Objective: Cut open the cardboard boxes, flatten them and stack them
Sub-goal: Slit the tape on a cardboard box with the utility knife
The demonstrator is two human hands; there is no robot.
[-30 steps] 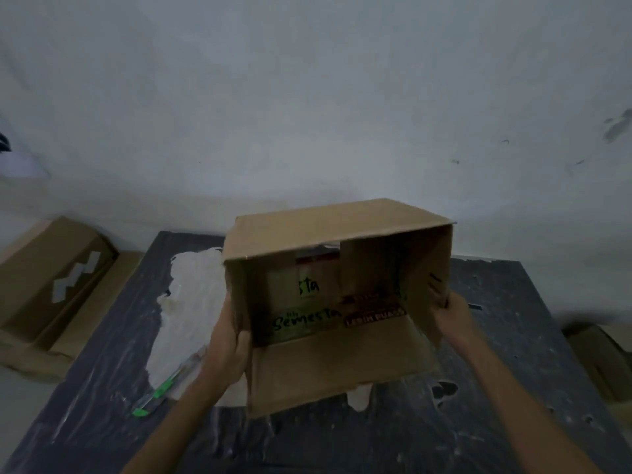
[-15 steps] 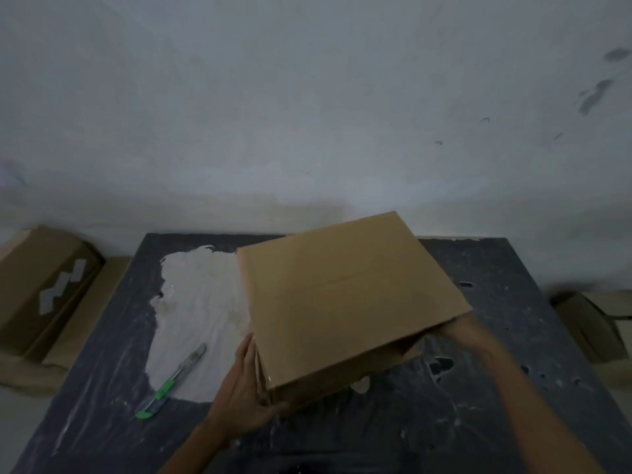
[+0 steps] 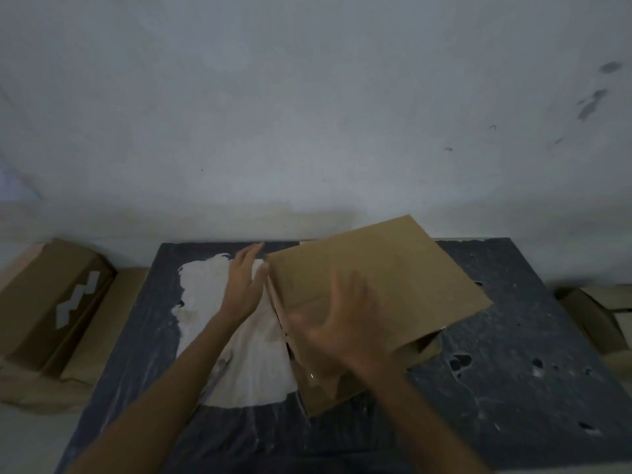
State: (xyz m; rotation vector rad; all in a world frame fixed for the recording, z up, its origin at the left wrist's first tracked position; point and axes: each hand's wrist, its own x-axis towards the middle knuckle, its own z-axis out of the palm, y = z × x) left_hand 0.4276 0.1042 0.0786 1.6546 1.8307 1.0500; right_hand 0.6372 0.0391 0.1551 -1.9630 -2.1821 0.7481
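A brown cardboard box (image 3: 403, 278) lies mostly collapsed on the dark table (image 3: 513, 388), its broad top panel facing up and loose flaps sticking out at its near and right edges. My left hand (image 3: 244, 285) has straight fingers and lies against the box's left edge. My right hand (image 3: 342, 323) is blurred, fingers spread, over the near part of the top panel. The cutter is hidden from view.
A large white patch (image 3: 246, 354) marks the table left of the box. A closed cardboard box (image 3: 51, 299) with white tape bits lies on flat cardboard on the floor at left. Another box (image 3: 595, 319) sits on the floor at right. A wall runs behind the table.
The box has gone from standing open toward me to tipped over and pressed nearly flat. My left hand slid up along its left edge; my right hand came from its right side onto the top.
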